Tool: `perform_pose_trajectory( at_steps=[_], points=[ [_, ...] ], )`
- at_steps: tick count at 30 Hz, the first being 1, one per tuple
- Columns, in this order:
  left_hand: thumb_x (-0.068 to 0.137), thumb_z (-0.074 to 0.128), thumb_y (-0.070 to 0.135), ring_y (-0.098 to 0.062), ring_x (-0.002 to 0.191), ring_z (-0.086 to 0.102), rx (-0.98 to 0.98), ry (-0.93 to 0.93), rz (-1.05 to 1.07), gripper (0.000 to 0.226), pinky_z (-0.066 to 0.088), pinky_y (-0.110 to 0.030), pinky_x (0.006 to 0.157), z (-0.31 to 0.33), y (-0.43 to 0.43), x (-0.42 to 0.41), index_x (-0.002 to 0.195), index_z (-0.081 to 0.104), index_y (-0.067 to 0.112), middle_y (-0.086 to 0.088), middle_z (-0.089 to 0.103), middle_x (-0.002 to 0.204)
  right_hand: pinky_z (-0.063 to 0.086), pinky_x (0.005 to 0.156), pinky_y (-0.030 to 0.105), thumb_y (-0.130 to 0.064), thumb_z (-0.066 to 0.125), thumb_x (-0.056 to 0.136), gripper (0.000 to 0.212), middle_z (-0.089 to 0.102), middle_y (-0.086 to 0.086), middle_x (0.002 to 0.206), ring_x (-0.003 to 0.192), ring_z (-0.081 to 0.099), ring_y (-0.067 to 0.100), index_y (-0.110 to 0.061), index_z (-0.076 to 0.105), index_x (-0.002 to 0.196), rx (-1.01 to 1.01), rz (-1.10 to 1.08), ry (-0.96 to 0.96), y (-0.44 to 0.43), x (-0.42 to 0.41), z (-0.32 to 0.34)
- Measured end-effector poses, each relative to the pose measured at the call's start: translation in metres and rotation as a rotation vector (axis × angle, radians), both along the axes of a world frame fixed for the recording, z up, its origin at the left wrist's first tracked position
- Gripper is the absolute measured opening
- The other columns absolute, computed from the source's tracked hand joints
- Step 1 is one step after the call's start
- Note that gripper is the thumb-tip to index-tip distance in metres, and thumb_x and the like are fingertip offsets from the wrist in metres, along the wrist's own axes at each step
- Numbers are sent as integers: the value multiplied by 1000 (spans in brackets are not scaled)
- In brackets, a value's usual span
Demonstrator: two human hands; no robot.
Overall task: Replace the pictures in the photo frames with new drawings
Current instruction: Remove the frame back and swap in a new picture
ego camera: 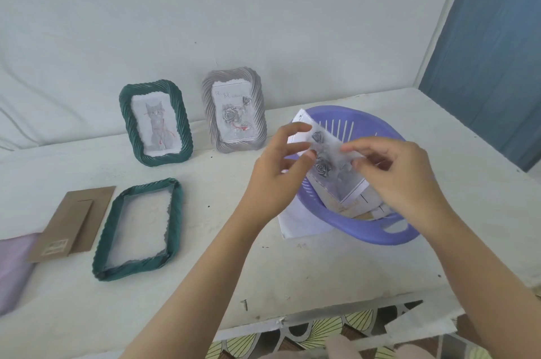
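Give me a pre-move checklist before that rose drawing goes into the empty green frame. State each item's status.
1. Rose drawing held by both hands, left hand and right hand: ok.
2. Drawing lifted above the purple basket: ok.
3. Empty green frame lying flat with its opening unobstructed: ok.
4. Cardboard backing off and beside the frame: ok.
5. Drawing fits the opening: cannot tell.
6. Glass present in the frame: cannot tell.

Faint handwriting tops the drawing in the grey frame (234,109), and the cardboard backing (71,224) bears a label, both unreadable.
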State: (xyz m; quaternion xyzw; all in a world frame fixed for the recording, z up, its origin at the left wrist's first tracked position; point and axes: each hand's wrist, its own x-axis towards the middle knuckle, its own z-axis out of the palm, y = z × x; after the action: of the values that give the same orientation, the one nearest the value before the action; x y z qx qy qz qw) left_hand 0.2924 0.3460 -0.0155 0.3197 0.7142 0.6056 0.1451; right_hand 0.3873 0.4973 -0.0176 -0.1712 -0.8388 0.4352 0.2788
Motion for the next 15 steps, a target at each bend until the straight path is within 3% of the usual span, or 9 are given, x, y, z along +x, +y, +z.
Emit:
perform_pose_trajectory(
  at_steps=[3,7,11,15],
  points=[
    [94,50,21,-20,85,69,-14,-137,-30,23,55,-34,77,10,2,0,113,54,33,9,67,85,43,66,8,-3,59,85,28,68,-21,79,74,59,-1,-28,72,84,159,74,56,-15,1,-9],
    [89,54,5,-15,67,68,21,-223,57,21,59,-33,72,8,-5,-11,106,62,14,3,66,74,48,78,22,-8,59,80,20,69,-15,85,83,62,6,-22,73,84,308,199,75,-31,-5,-15],
    [82,45,-12,-14,65,69,19,-249,187,29,58,-26,67,0,-23,-27,90,66,7,1,70,73,39,92,10,-4,67,79,20,68,-17,100,101,58,-6,-21,74,83,87,364,-29,-44,-11,-11],
    [88,48,-2,-18,67,69,73,-350,184,23,57,-26,63,-5,-42,-39,86,68,9,-2,71,79,43,93,15,-2,65,80,21,71,-14,100,100,61,-6,-20,74,83,-25,432,-45,-56,-22,-13]
  ],
)
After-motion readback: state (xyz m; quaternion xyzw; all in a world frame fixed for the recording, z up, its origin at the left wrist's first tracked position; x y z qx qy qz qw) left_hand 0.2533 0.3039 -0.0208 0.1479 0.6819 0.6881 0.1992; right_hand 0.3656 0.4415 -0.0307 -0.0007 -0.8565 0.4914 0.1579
